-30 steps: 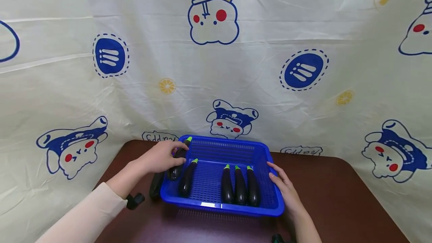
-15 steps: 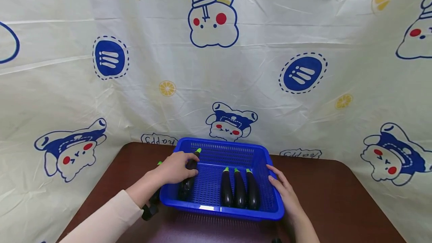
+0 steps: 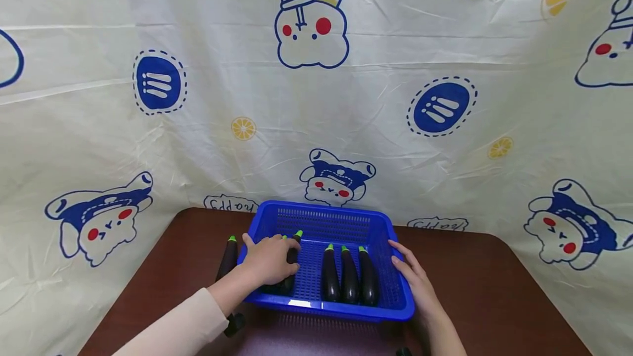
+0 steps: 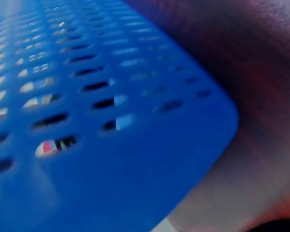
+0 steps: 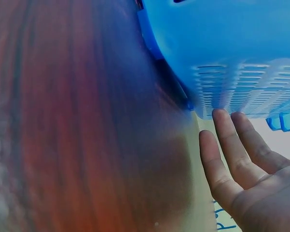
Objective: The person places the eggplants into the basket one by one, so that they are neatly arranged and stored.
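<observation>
My left hand (image 3: 271, 260) reaches into the left part of the blue plastic basket (image 3: 336, 307) and holds an eggplant (image 3: 293, 256) between thumb and fingers. Beneath that hand a second eggplant (image 3: 269, 289) is mostly hidden. Side by side in the right half lie three more eggplants (image 3: 349, 279), green stem ends pointing away from me. My right hand (image 3: 420, 284) rests at the basket's right rim, and in the right wrist view its straight fingers (image 5: 227, 137) touch the basket's outer side. The left wrist view shows only the basket's slotted wall (image 4: 135, 159) and tabletop, not the hand.
Outside the basket, one eggplant (image 3: 229, 257) lies on the dark brown table (image 3: 475, 284) at the left, partly behind my left forearm. Behind the table hangs a pale printed curtain (image 3: 395, 169), close to the basket's far edge.
My left hand has carried the eggplant over the left rim, then rightward and down beside the other one in the basket's left half. My right hand keeps its place at the rim.
</observation>
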Demonstrator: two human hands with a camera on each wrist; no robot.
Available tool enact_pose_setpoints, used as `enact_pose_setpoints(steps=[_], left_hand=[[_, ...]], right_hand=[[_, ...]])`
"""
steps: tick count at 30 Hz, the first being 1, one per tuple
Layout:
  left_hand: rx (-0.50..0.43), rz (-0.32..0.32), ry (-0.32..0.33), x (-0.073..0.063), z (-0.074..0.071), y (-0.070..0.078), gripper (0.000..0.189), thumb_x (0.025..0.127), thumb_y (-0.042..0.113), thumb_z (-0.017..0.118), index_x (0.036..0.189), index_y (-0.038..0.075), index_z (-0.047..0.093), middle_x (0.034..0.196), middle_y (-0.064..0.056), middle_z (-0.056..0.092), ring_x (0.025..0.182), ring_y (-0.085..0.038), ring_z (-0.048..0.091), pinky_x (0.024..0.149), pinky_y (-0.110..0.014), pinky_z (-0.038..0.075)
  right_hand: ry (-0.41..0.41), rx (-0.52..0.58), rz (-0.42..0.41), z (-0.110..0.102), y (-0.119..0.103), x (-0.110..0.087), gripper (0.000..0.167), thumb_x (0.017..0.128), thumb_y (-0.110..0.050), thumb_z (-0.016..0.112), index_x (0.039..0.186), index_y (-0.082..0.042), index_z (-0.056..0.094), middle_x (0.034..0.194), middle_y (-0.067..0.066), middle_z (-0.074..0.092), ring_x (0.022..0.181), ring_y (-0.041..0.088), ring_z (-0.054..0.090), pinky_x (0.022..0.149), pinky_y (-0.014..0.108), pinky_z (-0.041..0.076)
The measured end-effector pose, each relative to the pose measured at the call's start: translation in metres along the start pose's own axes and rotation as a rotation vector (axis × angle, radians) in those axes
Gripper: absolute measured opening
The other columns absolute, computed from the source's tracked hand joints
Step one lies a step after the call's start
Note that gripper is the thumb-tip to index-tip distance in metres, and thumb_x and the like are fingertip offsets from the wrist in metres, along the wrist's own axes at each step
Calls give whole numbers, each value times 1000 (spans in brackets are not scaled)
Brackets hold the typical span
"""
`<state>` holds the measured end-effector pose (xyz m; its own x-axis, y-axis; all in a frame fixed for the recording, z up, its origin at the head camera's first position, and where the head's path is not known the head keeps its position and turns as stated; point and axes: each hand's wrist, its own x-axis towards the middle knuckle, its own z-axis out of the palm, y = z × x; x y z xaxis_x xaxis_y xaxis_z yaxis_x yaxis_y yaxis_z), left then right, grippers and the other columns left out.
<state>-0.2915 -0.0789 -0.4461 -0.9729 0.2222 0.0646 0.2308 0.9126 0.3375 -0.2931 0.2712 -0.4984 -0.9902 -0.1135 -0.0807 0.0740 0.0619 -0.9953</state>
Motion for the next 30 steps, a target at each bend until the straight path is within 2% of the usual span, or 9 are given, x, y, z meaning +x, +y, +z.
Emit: enact_pose_setpoints(steps=[6,14,18,23,30], left_hand=[[128,4,47,2,14,-1,40,90,48,77,125,28,74,141,-13,66,134,-47,54,108,-89,7],[242,36,11,-2,19,0,43,92,52,73,130,31,73,138,-10,68,135,-45,53,107,-89,11],[256,36,-7,-4,19,-3,43,94,52,70,132,33,72,140,-10,68,137,-46,51,107,-89,9],[271,35,6,-5,20,-7,42,96,52,68,133,33,72,138,-9,69,135,-44,52,108,-89,10],[255,56,10,-1,20,-5,44,96,56,66,132,32,72,136,-8,70,134,-44,52,108,-89,9]], right_hand=[[7,3,-11,1,1,1,53,110,-43,48,159,-28,35,158,15,38,113,28,64,84,42,60],[18,21,-5,0,2,-2,52,110,-42,48,159,-27,37,157,15,39,114,28,63,85,42,60],[13,14,-9,3,2,-1,52,110,-42,48,159,-27,37,157,16,40,114,29,63,85,41,60],[0,19,-17,5,3,1,53,110,-41,48,159,-26,36,153,14,41,112,28,64,85,42,60],[2,7,-20,2,1,-1,53,111,-42,45,161,-26,34,151,8,42,115,26,64,86,42,60]])
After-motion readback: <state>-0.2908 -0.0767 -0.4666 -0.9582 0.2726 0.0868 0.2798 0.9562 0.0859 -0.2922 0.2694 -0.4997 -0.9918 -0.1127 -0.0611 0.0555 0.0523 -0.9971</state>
